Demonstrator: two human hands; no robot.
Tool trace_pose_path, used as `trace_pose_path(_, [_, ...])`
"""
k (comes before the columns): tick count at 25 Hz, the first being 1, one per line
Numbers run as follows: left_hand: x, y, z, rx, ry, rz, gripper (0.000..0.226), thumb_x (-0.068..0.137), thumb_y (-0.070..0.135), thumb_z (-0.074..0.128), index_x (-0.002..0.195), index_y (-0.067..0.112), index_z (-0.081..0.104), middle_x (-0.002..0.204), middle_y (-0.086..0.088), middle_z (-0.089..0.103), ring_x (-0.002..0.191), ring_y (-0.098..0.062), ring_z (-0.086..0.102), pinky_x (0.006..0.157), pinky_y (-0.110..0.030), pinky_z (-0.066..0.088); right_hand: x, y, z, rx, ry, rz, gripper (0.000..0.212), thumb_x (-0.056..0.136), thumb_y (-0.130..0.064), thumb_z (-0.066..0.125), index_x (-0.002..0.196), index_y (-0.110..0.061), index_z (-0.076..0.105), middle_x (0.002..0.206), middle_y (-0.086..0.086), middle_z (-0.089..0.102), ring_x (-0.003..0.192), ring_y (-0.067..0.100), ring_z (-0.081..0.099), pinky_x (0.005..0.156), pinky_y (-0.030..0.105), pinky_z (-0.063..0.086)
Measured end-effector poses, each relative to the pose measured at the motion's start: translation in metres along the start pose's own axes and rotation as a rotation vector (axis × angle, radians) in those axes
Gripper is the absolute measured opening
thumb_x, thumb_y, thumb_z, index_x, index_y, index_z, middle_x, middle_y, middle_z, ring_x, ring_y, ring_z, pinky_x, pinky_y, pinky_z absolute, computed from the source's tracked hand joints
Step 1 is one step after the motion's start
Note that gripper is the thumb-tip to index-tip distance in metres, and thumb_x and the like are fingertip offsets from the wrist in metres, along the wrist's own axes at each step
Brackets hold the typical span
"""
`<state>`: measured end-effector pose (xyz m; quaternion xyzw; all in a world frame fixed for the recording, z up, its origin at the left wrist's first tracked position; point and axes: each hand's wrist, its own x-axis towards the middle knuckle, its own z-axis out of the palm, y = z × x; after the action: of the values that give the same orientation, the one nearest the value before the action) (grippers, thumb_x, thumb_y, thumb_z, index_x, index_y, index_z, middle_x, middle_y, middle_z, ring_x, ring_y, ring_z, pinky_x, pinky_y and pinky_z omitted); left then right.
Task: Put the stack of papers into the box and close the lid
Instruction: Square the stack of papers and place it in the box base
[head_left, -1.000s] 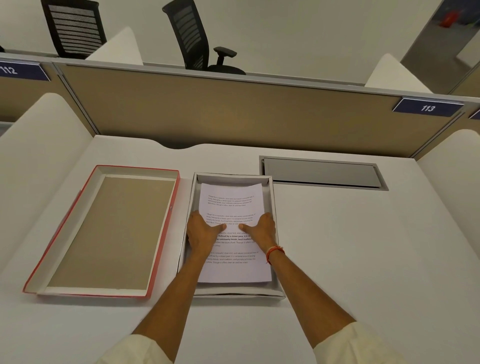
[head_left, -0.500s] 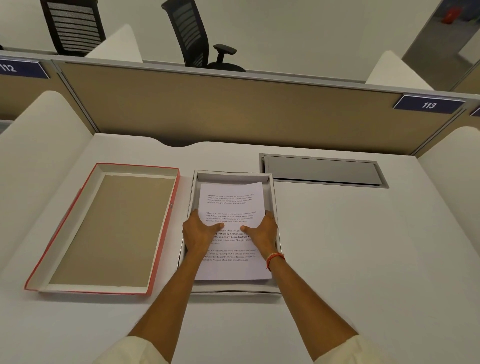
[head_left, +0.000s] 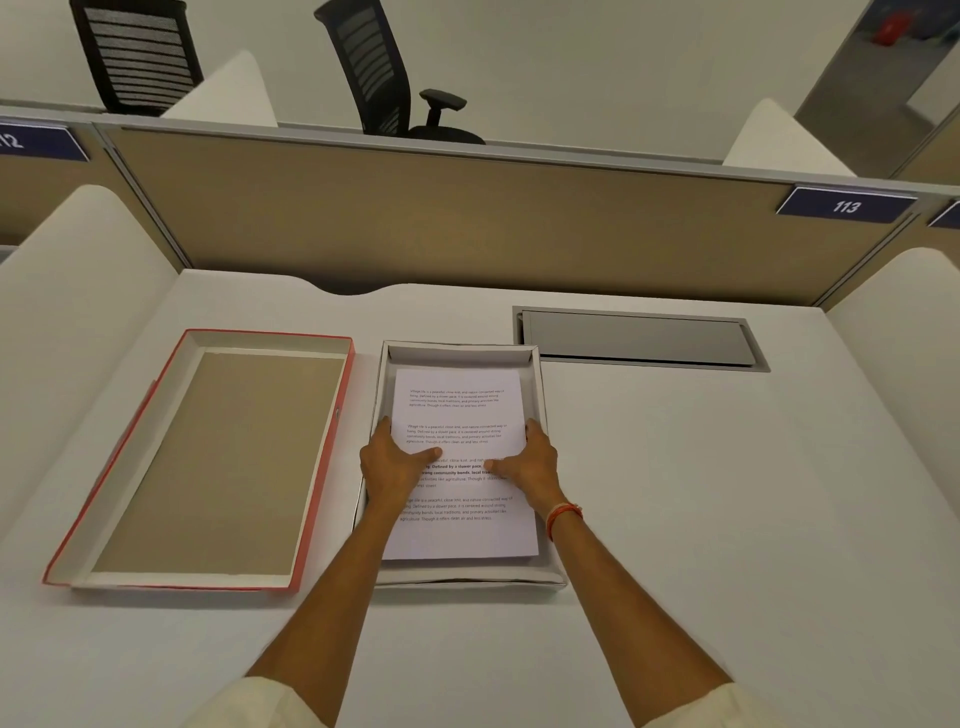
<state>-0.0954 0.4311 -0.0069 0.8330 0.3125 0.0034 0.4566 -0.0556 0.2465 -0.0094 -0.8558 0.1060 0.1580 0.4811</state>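
Note:
A white stack of printed papers lies inside the shallow white box at the middle of the desk. My left hand grips the stack's left edge, thumb on top of the page. At the right edge, my right hand holds it the same way, an orange band on its wrist. The box lid, red outside and brown inside, lies upside down to the left of the box, apart from it.
A grey metal cable flap is set into the white desk behind and right of the box. A tan partition closes the back, white side panels stand left and right. Black office chairs are beyond.
Both hands have slid outward from the page's middle to the stack's side edges. The papers have settled lower and squarer in the box.

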Motion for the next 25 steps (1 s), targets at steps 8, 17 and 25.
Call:
trace_pose_path(8, [-0.001,-0.001,-0.008,-0.044,-0.041,-0.024,0.067,0.067,0.031,0.088,0.119,0.006,0.054,0.125,-0.014,0.065,0.107,-0.034,0.066,0.094,-0.049,0.055,-0.001,0.001,-0.003,0.080,-0.014,0.035,0.061,0.072,-0.015,0.086,0.119,-0.014,0.047,0.124,0.008,0.059,0.100,0.018,0.059,0.083,0.030,0.054])
trace_pose_path(17, [-0.005,0.005,-0.012,-0.044,-0.068,-0.051,0.072,0.067,0.030,0.089,0.124,0.006,0.052,0.128,-0.015,0.063,0.111,-0.034,0.064,0.097,-0.051,0.053,-0.003,0.001,-0.003,0.084,-0.019,0.028,0.062,0.072,-0.013,0.086,0.121,-0.010,0.049,0.126,0.011,0.060,0.111,0.028,0.062,0.090,0.037,0.055])
trace_pose_path(25, [-0.041,0.035,-0.020,-0.184,-0.075,-0.008,0.068,0.075,0.020,0.083,0.134,0.004,0.053,0.133,-0.011,0.062,0.120,-0.028,0.061,0.097,-0.038,0.049,0.008,-0.024,-0.007,-0.028,0.038,-0.248,0.070,0.082,-0.018,0.077,0.141,-0.013,0.040,0.139,0.007,0.055,0.126,0.024,0.055,0.094,0.023,0.046])
